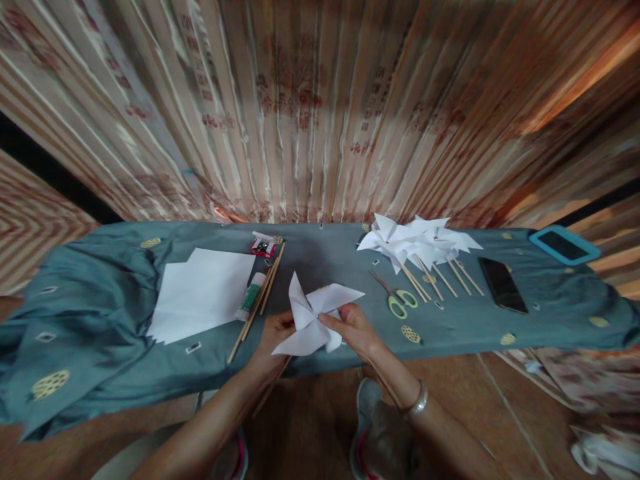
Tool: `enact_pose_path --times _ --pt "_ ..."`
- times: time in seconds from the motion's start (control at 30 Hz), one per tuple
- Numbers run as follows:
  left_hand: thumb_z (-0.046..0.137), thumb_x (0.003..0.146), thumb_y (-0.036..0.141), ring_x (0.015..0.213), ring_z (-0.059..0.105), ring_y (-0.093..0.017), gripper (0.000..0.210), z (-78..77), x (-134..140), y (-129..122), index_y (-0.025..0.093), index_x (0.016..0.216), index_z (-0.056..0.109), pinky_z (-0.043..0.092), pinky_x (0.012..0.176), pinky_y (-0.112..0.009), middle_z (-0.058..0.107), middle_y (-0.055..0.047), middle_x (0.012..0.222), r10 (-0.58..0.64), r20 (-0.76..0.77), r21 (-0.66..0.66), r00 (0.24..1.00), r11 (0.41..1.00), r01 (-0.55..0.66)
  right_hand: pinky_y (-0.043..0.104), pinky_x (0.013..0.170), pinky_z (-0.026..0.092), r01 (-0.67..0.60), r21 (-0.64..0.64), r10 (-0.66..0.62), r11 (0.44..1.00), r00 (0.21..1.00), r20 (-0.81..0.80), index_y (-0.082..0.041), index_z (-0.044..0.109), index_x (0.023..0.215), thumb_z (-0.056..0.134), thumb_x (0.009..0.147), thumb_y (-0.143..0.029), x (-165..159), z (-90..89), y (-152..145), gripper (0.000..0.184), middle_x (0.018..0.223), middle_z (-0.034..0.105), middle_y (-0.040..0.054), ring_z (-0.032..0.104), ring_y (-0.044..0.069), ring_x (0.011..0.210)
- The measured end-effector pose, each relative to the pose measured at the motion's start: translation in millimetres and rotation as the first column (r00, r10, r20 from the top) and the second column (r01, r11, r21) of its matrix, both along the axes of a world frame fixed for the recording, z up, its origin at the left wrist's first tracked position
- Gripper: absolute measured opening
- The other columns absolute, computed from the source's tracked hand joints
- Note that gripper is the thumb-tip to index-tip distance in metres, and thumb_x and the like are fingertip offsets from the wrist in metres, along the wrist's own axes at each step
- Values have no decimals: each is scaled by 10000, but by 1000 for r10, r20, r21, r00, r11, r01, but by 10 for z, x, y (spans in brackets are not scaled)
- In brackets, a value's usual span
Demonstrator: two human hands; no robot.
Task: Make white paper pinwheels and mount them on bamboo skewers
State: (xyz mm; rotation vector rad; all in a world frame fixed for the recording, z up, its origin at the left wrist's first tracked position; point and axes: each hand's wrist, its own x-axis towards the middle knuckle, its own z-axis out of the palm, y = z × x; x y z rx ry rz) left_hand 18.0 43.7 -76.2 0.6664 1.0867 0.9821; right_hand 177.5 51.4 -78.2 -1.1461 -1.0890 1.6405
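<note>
White four-bladed paper pinwheel: left hand and right hand clamp fingers on it; red cardboard box (open, shiny pieces inside) near the surface's far edge.

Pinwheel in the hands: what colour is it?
The pinwheel is white, shown in the head view.

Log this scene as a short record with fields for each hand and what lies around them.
Left hand: holding a white paper pinwheel by one side
Right hand: on its other side, thumb near the center
Cloth: teal, pineapple print
Left area: paper sheets, glue stick, loose sticks, small red box
Right area: scissors, other pinwheels, dark phone, blue-framed device
</note>
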Motion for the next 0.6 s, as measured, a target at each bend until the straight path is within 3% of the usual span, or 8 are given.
enact_pose_path --times 0.33,0.6 --pt "880 362 369 563 613 -199 368 44 37 12 123 594 735 476 561 -287 704 -66 607 -1 -58 41 998 999 3 337 794 526 52 30 -52 998 998 26 -185 717 903 776 647 -519 -21 -72 -71 425 834 741 46 670 222 808" --pt "881 393 352 583 607 -189 346 -9 32 -4 130 622 747 499 599 -296 713 -53 630 -19 -50 58 999 998 22 349 803 531 96 22 -96 995 995 38 -194 712 838 797 597 -537 -39 -89 -88 427 820 746 42 672 226 794"
